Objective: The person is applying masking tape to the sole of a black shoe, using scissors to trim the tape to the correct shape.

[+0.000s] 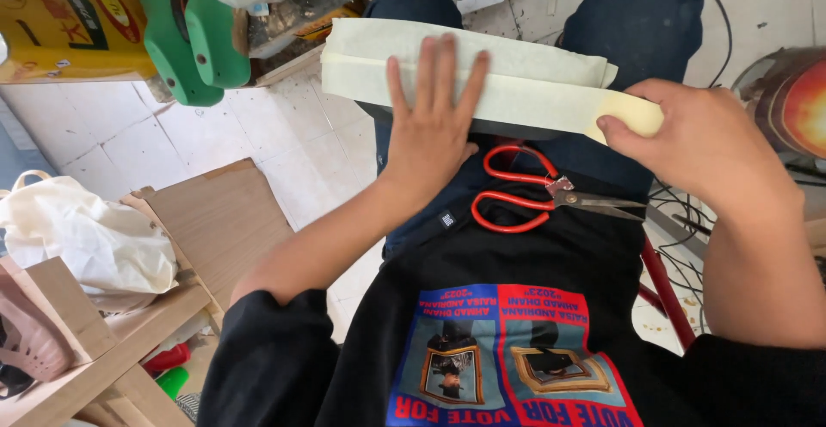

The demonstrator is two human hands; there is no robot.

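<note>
At upper centre, the left hand point(430, 130) lies flat with fingers spread on a tape-wrapped board point(482, 83) across the lap, while the right hand point(701, 139) pinches the tape roll point(632, 113) at the board's right end, above red scissors point(525, 194).

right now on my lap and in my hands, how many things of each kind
flat board wrapped in cream tape: 1, left hand pressing flat on it
tape roll: 1, in right hand grip
red-handled scissors: 1, on the lap
total: 3
</note>
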